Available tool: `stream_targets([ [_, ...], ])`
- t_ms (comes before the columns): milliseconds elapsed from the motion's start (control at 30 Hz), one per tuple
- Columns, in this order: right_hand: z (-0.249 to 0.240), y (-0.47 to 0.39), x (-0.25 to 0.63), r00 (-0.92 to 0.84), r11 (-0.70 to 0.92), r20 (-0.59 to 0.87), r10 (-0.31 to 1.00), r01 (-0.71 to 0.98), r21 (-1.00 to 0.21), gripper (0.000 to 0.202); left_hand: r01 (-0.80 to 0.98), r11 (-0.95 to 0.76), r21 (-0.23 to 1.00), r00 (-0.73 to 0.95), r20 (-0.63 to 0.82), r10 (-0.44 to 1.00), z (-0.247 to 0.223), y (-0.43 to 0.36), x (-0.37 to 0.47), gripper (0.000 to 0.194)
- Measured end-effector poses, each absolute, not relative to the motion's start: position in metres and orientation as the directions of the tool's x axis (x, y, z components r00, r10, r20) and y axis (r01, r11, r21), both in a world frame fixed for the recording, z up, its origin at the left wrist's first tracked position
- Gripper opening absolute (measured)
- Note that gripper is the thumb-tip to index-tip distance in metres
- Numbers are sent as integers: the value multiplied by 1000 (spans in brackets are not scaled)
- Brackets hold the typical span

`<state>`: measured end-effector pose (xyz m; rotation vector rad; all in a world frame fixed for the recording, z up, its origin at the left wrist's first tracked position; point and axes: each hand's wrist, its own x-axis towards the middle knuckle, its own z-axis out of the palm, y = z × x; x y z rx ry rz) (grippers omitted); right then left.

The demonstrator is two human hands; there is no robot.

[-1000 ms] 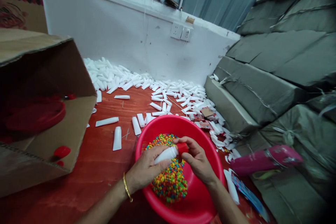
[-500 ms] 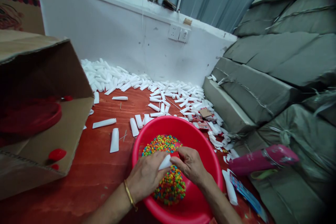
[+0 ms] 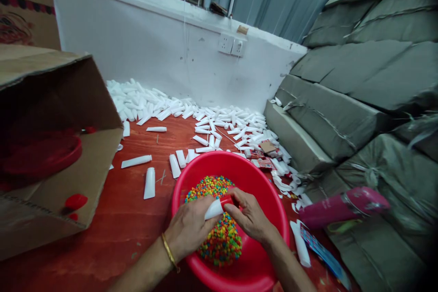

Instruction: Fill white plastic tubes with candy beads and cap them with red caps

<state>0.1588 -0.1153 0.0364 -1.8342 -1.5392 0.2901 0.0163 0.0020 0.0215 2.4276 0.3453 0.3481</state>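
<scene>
Over a red basin [image 3: 265, 182], my left hand [image 3: 192, 224] is closed around a white tube [image 3: 214, 210], its lower end hidden in the palm. At the tube's upper end sits a red cap [image 3: 226, 200], pinched between the thumb and fingers of my right hand [image 3: 249, 216]. The cap and tube touch, but how firmly they are joined I cannot tell. Small multicoloured candies [image 3: 221, 246] lie heaped in the basin below both hands. A gold bracelet [image 3: 169, 252] circles my left wrist.
White tubes [image 3: 137, 100] lie piled along the wall, others scattered on the red-brown tabletop [image 3: 137, 219]. At left, a cardboard box [image 3: 99, 164] on its side holds red caps [image 3: 75, 201]. Wrapped bundles [image 3: 342, 114] are stacked at right, near a magenta flask [image 3: 342, 207] and blue packet [image 3: 323, 253].
The red cap shows more now, as my right fingers have shifted slightly around it. Both hands stay over the basin, and the tube remains in my left hand.
</scene>
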Motion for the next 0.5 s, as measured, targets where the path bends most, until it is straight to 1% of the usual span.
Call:
stream_targets([
  [33, 34, -114, 160, 288, -61, 240, 927, 747, -662, 35, 157, -783, 601, 931, 174, 321, 19, 0, 16, 13],
  [100, 27, -111, 162, 354, -150, 131, 926, 664, -733, 47, 193, -847, 495, 930, 183, 319, 15, -3, 16, 10],
  [167, 21, -110, 161, 398, -256, -19, 917, 551, -794, 57, 240, -885, 398, 925, 182, 333, 14, -6, 15, 18],
  [200, 18, -110, 160, 406, -300, -80, 910, 514, -804, 61, 255, -890, 379, 921, 183, 343, 14, -7, 15, 21],
  [233, 16, -110, 158, 413, -327, -109, 904, 505, -799, 65, 262, -886, 383, 917, 189, 353, 15, -8, 14, 22],
  [267, 15, -111, 156, 421, -330, -97, 902, 525, -785, 66, 261, -875, 409, 910, 199, 364, 16, -8, 14, 19],
  [333, 16, -113, 153, 410, -268, 0, 912, 598, -756, 62, 246, -836, 490, 892, 223, 393, 17, -7, 13, 13],
  [433, 21, -115, 152, 358, -84, 211, 910, 655, -751, 35, 242, -787, 567, 863, 245, 442, 17, -5, 13, 7],
  [500, 24, -115, 155, 322, 7, 297, 899, 667, -745, 30, 231, -784, 576, 862, 254, 440, 17, -5, 13, 7],
])
